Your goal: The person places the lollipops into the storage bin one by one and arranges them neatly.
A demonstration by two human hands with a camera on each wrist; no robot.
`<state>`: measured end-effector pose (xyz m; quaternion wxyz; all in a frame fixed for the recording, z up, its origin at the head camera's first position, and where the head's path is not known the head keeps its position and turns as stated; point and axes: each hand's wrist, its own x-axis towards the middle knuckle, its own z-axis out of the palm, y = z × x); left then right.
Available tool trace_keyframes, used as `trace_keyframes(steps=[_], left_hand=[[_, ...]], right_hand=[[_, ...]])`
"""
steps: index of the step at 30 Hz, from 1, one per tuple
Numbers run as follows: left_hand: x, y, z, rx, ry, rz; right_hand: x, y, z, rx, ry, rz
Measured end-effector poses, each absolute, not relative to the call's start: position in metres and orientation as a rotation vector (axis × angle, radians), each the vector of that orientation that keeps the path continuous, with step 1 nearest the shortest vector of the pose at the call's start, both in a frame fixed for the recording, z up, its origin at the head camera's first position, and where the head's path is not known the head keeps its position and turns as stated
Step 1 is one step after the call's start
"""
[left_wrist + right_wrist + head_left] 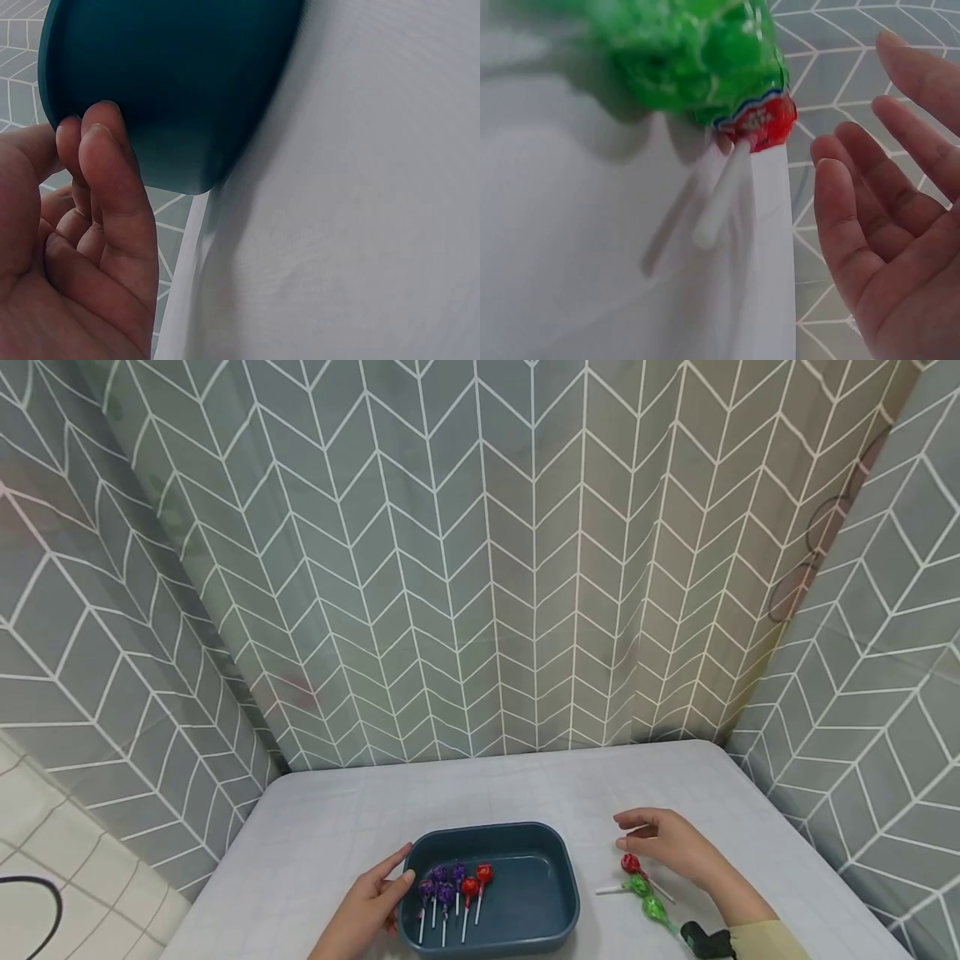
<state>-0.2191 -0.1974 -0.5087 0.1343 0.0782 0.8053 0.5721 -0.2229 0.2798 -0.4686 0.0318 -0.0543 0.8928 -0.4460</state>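
My left hand [363,906] grips a dark blue-green plastic tray [525,897] at its left end, with the thumb over the rim and fingers along the outside wall. Several purple lollipops [440,872] and two red lollipops [469,887] lie in the tray's left part, sticks towards me. To the right of the tray my right hand [678,843] hovers over the table, fingers spread loosely and holding nothing. Just below it lie a red lollipop [630,862] and two green lollipops [654,908]. The right wrist view shows green wrapper [697,60] close up, left of the fingers.
A white cloth covers the table [465,797]. Grey curtains [487,568] with white chevron lines hang behind and at both sides. A black object [705,941] sits at my right wrist, by the yellow sleeve [768,941]. White tiles [82,868] show at lower left.
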Motion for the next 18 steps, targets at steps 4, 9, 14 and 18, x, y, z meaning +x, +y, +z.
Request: trace_keyframes(steps=[4, 9, 14, 18], left_hand=[[-0.219, -0.198, -0.509, 0.233, 2.327, 1.667], [-0.219, -0.198, -0.508, 0.243, 2.311, 1.676], [-0.217, -0.198, -0.506, 0.248, 2.312, 1.68], [-0.217, -0.198, -0.506, 0.237, 2.308, 1.681]], right_hand=[[-0.222, 0.284, -0.469, -0.17, 2.721, -1.361], [-0.223, 0.289, -0.471, -0.225, 2.646, -1.357], [-0.224, 0.293, -0.477, -0.286, 2.588, -1.343], [-0.226, 0.293, -0.48, -0.333, 2.567, -1.317]])
